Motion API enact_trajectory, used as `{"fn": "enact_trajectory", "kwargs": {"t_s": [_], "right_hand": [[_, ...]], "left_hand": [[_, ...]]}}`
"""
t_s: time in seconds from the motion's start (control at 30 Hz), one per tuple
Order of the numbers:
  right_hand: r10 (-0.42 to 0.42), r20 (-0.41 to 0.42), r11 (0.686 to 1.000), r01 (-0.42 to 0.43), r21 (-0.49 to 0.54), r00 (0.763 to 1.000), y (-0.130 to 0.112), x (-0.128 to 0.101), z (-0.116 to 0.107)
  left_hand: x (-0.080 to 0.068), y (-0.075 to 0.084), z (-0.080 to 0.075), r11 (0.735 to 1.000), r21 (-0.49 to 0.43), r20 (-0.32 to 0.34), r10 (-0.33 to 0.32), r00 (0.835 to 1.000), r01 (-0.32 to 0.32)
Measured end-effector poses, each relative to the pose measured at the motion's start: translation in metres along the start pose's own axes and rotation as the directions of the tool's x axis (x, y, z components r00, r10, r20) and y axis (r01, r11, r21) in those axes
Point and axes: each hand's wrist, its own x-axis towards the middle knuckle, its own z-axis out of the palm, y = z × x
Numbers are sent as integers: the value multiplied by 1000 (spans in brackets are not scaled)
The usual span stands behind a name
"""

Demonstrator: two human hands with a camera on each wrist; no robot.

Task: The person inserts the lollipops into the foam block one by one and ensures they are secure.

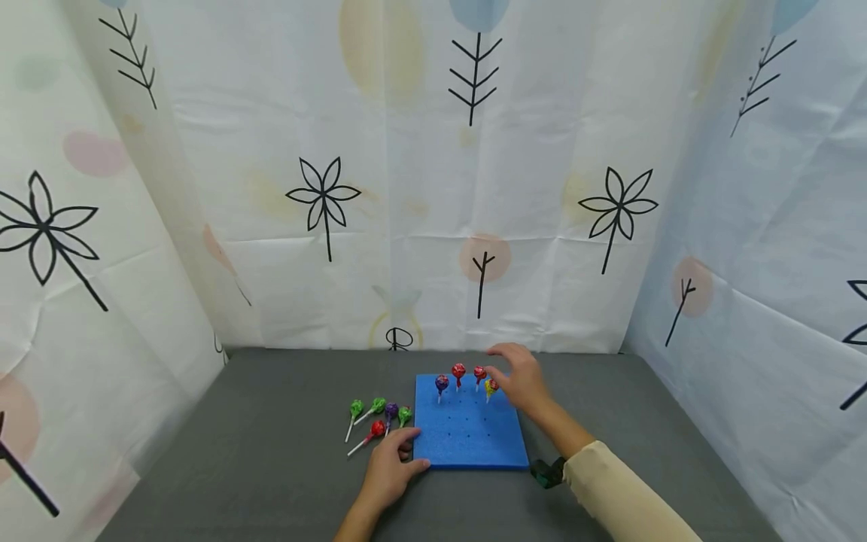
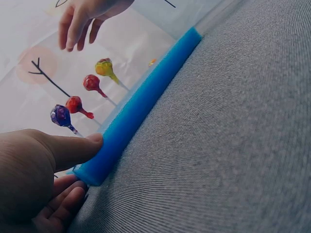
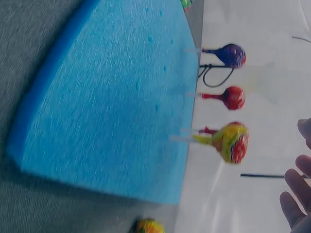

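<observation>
Your left hand [image 1: 391, 463] is gripping the near-left corner of the blue board [image 1: 474, 449], while your right hand [image 1: 523, 380] is hovering by the board's far-right corner, fingers parted and holding nothing. The board is lying on the grey bench [image 1: 284, 459], close to its far edge. Toward the board's far edge a purple lollipop [image 1: 442, 382], a red lollipop [image 1: 458, 371], a second red lollipop [image 1: 479, 373] and a yellow lollipop [image 1: 491, 386] are standing on their sticks.

If you are bringing your right hand in low, a finger could be catching the yellow lollipop and working its stick loose, or knocking it into its close red neighbour. Your grip is holding one corner only, so a push at the opposite corner could be turning the board. Off the board's left edge, a loose red lollipop [image 1: 378, 428] and a loose green lollipop [image 1: 404, 415] are lying near your left fingers; shifting toward the bench's left edge could be rolling them into the other loose lollipops [image 1: 356, 407]. Your right forearm could be nudging the yellow-wrapped thing [image 3: 150, 226] that is showing, partly cut off, past the board's right edge.
</observation>
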Motion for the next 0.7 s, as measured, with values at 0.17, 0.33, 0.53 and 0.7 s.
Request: {"fn": "enact_trajectory", "kwargs": {"t_s": [0.17,0.33,0.53,0.7], "right_hand": [[36,3,999,-36,-21,999,7,-5,-8],[108,18,994,-108,-24,994,13,-13,-11],[223,57,974,-221,-40,973,17,-23,-13],[292,77,956,-289,-47,953,20,-30,-14]], "left_hand": [[0,1,0,1000,6,12,-10,1000,10],[-1,2,-1,1000,4,15,-21,1000,21],[-2,3,-1,1000,11,7,-21,1000,21],[-1,3,0,1000,11,6,-19,1000,19]]}}
